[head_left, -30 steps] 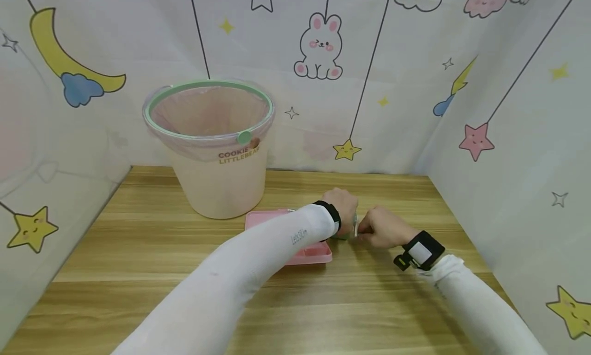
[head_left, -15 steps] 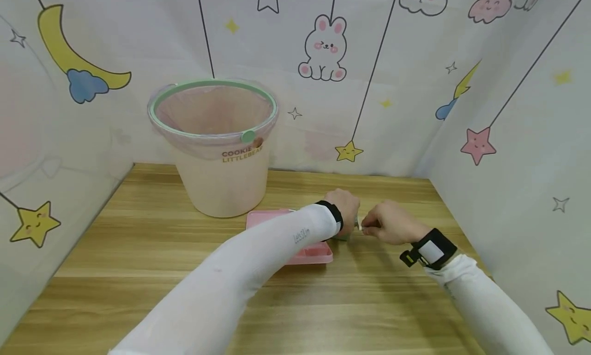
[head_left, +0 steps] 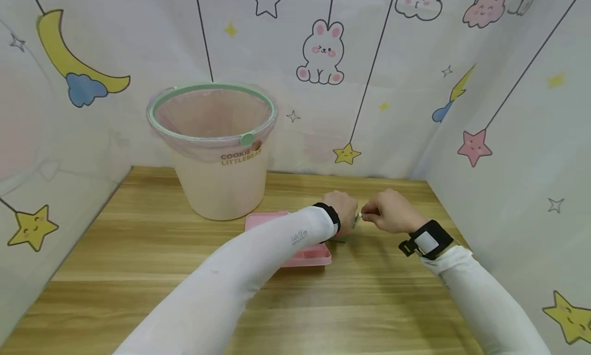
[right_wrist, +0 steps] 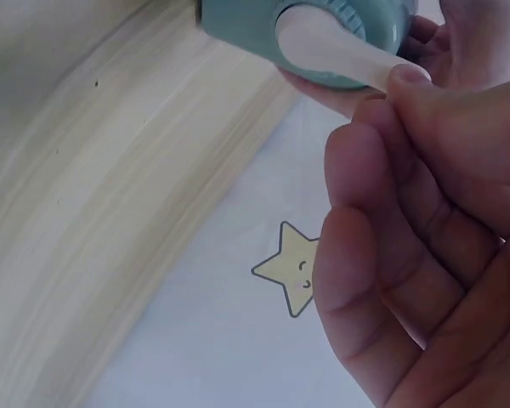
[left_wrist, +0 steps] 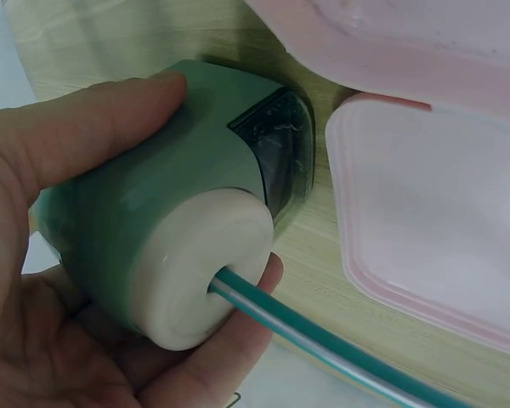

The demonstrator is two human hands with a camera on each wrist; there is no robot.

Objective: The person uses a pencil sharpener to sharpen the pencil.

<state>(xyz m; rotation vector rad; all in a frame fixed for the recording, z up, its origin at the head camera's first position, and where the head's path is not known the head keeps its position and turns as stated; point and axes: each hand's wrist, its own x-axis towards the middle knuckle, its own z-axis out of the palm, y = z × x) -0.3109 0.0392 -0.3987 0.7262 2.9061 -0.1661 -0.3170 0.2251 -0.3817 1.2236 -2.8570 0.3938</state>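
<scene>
1. Table [head_left: 323, 314]: wood-grain, carries everything; no visible change.
2. Bin [head_left: 221, 185]: lined, between 9 and 10 o'clock from the hands; stays put.
3. Pink case [head_left: 260, 220]: about 9 o'clock from the hands, partly behind the left sleeve; also unmoved.
4. Left hand [head_left: 342, 211]: grips the sharpener, thumb across the body; little shift.
5. Right hand [head_left: 392, 211]: at 3 o'clock from the left; slightly toward 12 compared with a second ago, thumb and finger pinching the handle.
6. Sharpener [left_wrist: 195, 161]: green, in the left hand; can't tell if it touches the table.
7. Pencil [left_wrist: 323, 337]: teal, in the dial's hole, pointing out toward 4 o'clock.
8. Handle [right_wrist: 314, 41]: white, risen with the hand; likely mid-crank, so sharpening seems underway.
</scene>
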